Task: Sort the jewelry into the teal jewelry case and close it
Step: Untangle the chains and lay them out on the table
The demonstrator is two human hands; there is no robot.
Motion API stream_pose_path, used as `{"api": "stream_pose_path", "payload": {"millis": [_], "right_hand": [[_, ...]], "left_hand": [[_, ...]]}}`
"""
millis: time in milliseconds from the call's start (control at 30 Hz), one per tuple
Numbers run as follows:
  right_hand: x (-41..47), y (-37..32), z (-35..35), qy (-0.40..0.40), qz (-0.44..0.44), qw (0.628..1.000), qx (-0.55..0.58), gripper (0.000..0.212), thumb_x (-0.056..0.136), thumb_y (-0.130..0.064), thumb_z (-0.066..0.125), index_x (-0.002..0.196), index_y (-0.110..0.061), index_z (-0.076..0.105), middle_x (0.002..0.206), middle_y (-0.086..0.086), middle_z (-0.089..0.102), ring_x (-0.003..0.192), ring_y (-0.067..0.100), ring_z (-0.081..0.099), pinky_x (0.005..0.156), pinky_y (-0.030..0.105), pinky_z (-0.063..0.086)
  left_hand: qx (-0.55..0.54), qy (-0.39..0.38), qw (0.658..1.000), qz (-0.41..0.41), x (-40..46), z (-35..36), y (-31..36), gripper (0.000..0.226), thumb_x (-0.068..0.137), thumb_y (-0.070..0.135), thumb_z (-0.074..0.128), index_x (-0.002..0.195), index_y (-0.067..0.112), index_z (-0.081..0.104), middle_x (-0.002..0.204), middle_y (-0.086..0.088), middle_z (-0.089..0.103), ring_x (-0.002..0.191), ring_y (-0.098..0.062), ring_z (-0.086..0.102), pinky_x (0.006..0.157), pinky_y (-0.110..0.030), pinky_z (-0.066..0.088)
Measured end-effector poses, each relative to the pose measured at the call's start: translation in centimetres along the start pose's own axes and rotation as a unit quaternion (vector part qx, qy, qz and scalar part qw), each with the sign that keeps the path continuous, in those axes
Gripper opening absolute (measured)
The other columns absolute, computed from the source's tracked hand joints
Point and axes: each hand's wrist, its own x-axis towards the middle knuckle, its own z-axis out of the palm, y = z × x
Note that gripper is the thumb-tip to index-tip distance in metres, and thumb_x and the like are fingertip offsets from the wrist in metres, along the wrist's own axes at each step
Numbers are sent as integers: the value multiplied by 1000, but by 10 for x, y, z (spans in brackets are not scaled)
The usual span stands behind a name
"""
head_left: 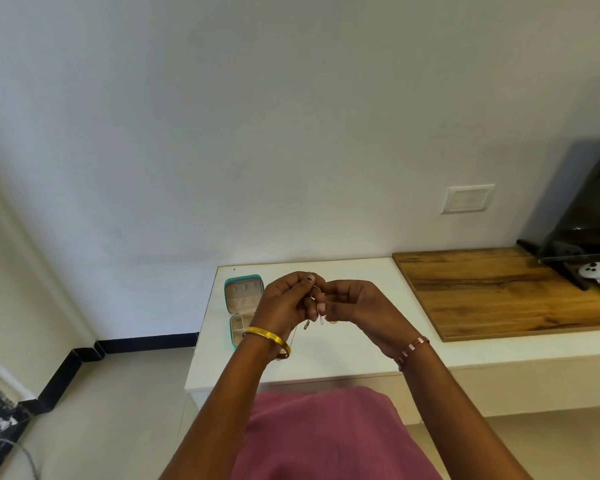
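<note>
The teal jewelry case (244, 308) lies open on the white table (343, 355) at my left. My left hand (284, 306) and right hand (357, 306) pinch a thin chain (313, 308) between them above the table.

The left hand (284, 306) hid the teal jewelry case's (242, 292) right side; the jewelry (313, 308) pinched between both grips was too small to identify.

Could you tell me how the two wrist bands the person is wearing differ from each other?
The bangle on the left wrist is one plain, smooth gold hoop that sits loose and tilted. The bracelet on the right wrist is thinner, made of small maroon and silvery segments, and lies close against the arm. Both circle a wrist just behind the hand.
</note>
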Motion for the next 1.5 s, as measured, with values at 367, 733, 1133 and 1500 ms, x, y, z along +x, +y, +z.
{"api": "stream_pose_path", "payload": {"millis": [367,733,1133,1500], "right_hand": [[3,1,1,86,19,996,6,5,77,-5,69,80,-7,72,75,8,70,75,17,61,75,28,50],[9,-17,-5,39,33,999,1,10,85,-9,61,78,-8,69,67,7,66,60,15,52,60,22,44],[10,-19,-8,40,37,997,-47,16,86,-15,60,73,-14,69,67,5,64,67,16,56,67,27,44],[2,-10,-1,-11,25,997,66,22,86,-18,60,64,-17,66,57,1,48,57,12,43,59,25,41]], "left_hand": [[-2,50,998,-38,2,-3,-5,26,90,4,47,76,12,67,50,1,62,45,-10,55,49,-20,51],[172,101,980,5,6,-8,-16,14,88,14,53,92,7,64,76,-5,63,70,-14,61,60,-18,52],[154,49,987,18,8,-7,-8,22,88,19,53,69,18,63,72,3,65,75,-11,61,71,-20,51],[-260,28,962,-80,3,-7,-4,42,91,18,45,52,9,55,52,-5,63,57,-17,66,80,-41,52]]}}
